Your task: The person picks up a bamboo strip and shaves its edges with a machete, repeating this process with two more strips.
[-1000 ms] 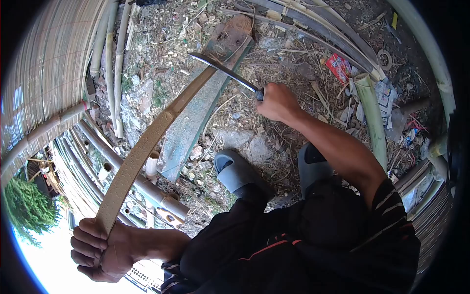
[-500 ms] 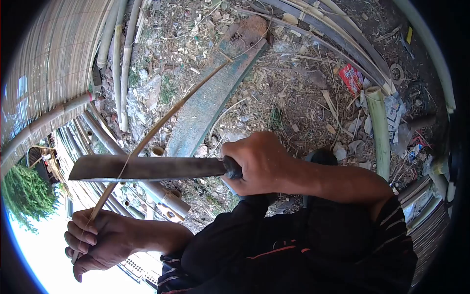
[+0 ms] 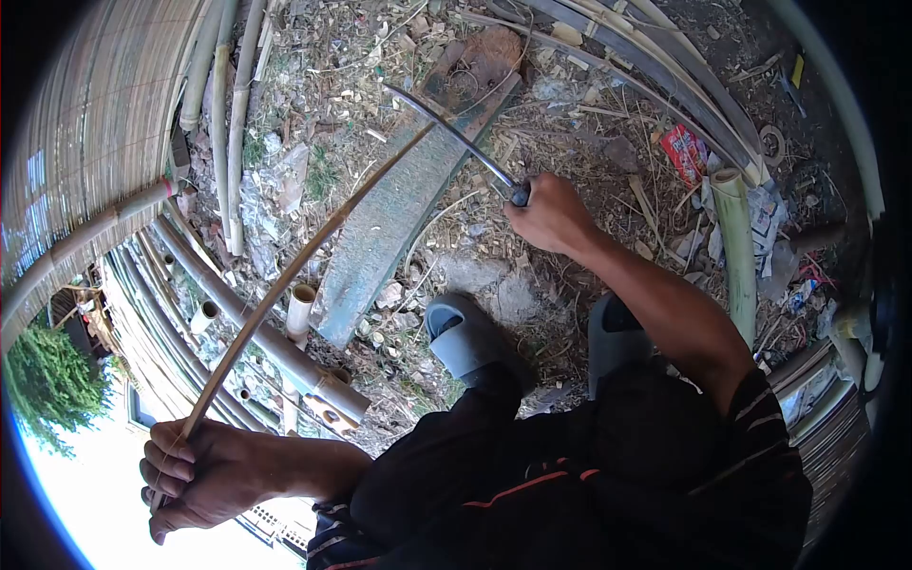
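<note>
At the lower left, my left hand [image 3: 214, 470] is closed around the lower end of a long, thin bamboo strip [image 3: 302, 258]. The strip slants up and away to the right, slightly bowed, and its far end overlaps the upper part of a worn greenish board [image 3: 385, 223]. My right hand [image 3: 551, 214] grips the dark handle of a machete [image 3: 458, 139] right of the board. Its blade points up and left, seen nearly edge-on, and passes close by the strip's far tip in this view.
Bamboo poles [image 3: 249, 104] and a slatted bamboo screen [image 3: 104, 114] stand at the left. A cut bamboo pole [image 3: 733, 256] and a red wrapper [image 3: 682, 152] lie at the right. Wood chips litter the ground around my grey sandals [image 3: 465, 337]. Split bamboo lengths [image 3: 627, 38] curve across the top.
My right hand has swung the machete up and forward, from lying across the strip near my left hand to its far end. My left hand has barely moved.
</note>
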`<state>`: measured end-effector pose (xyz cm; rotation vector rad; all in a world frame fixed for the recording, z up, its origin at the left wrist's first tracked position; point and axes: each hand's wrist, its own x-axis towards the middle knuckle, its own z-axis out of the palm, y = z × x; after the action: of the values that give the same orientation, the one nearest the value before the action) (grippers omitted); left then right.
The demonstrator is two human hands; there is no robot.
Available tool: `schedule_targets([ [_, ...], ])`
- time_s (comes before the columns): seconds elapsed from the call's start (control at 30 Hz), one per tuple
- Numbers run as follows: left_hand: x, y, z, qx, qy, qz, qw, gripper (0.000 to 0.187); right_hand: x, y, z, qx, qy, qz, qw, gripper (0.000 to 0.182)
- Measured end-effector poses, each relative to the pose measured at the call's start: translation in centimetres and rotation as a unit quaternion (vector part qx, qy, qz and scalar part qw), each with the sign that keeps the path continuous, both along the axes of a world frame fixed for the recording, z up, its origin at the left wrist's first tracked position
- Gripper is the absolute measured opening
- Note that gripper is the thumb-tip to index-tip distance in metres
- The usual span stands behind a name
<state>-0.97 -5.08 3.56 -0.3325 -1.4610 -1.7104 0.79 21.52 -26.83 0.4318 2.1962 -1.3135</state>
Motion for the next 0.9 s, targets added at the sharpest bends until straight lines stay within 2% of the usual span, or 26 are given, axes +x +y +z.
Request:
schedule_targets([
  [0.03, -0.1, 0.1, -0.3, 0.018, 0.011, -0.007, 1.0, 0.052, 0.1, 0.4, 0.6, 0.007, 0.004, -0.004, 1.0, 0.023],
  [0.07, -0.3, 0.1, -0.2, 0.02, 0.004, 0.052, 0.998, 0.053, 1.2, 0.5, 1.6, -0.01, 0.057, 0.028, 0.998, 0.024],
  [0.1, -0.3, 0.1, -0.3, 0.017, -0.005, 0.059, 0.998, 0.053, 2.5, 0.0, 2.5, -0.035, 0.104, 0.063, 0.992, 0.027],
  [0.17, -1.3, 0.6, -0.7, 0.018, 0.013, 0.152, 0.988, 0.055, 2.5, 0.0, 1.9, -0.031, 0.099, 0.092, 0.99, 0.029],
  [0.2, -1.6, 0.6, -0.9, 0.021, 0.012, 0.199, 0.98, 0.055, 2.0, 0.5, 0.1, 0.005, 0.004, 0.039, 0.999, 0.029],
  [0.23, -0.6, -3.1, -0.5, 0.03, -0.03, 0.06, 0.997, 0.054, 1.2, 1.4, -1.1, 0.041, -0.09, -0.016, 0.995, 0.029],
  [0.3, -0.7, -6.0, -1.6, 0.014, -0.074, 0.142, 0.987, 0.055, 0.5, 3.3, -0.8, 0.054, -0.067, 0.003, 0.996, 0.029],
  [0.37, -0.3, -9.6, -4.2, 0.009, -0.18, 0.242, 0.953, 0.064, 1.0, 3.9, 0.3, 0.051, -0.01, 0.007, 0.999, 0.03],
  [0.43, 1.9, -15.6, -7.7, 0.014, -0.335, 0.291, 0.896, 0.071, 2.6, 3.9, -1.1, 0.03, -0.032, -0.012, 0.999, 0.037],
  [0.5, 4.0, -19.1, -12.6, 0.086, -0.444, 0.399, 0.798, 0.068, 4.4, 3.7, -3.4, -0.043, -0.082, -0.08, 0.992, 0.044],
  [0.57, 6.4, -23.1, -18.2, 0.125, -0.539, 0.444, 0.705, 0.068, 4.8, 3.5, -3.3, -0.052, -0.092, -0.087, 0.991, 0.046],
  [0.63, 9.2, -28.9, -25.1, 0.14, -0.622, 0.416, 0.648, 0.066, 5.0, 3.6, -3.3, -0.054, -0.101, -0.09, 0.989, 0.048],
  [0.67, 9.6, -28.2, -25.8, 0.154, -0.618, 0.418, 0.647, 0.066, 5.0, 3.7, -3.5, -0.053, -0.089, -0.101, 0.989, 0.049],
  [0.73, 9.1, -24.5, -27.5, -0.038, -0.707, 0.48, 0.517, 0.062, 5.1, 3.7, -3.6, -0.045, -0.07, -0.103, 0.991, 0.049],
  [0.8, 7.3, -20.1, -28.2, -0.319, -0.559, 0.568, 0.513, 0.06, 5.4, 3.7, -3.7, -0.072, -0.042, -0.131, 0.988, 0.045],
  [0.83, 6.2, -18.6, -27.9, -0.413, -0.466, 0.447, 0.642, 0.052, 5.4, 3.6, -3.8, -0.068, -0.038, -0.125, 0.989, 0.045],
  [0.87, 4.1, -15.8, -26.2, -0.453, -0.444, 0.25, 0.731, 0.042, 5.4, 3.4, -3.9, -0.064, -0.048, -0.137, 0.987, 0.044],
  [0.9, 2.1, -13.3, -25.9, -0.522, -0.367, 0.144, 0.757, 0.039, 5.3, 3.1, -3.8, -0.062, -0.059, -0.15, 0.985, 0.043],
])
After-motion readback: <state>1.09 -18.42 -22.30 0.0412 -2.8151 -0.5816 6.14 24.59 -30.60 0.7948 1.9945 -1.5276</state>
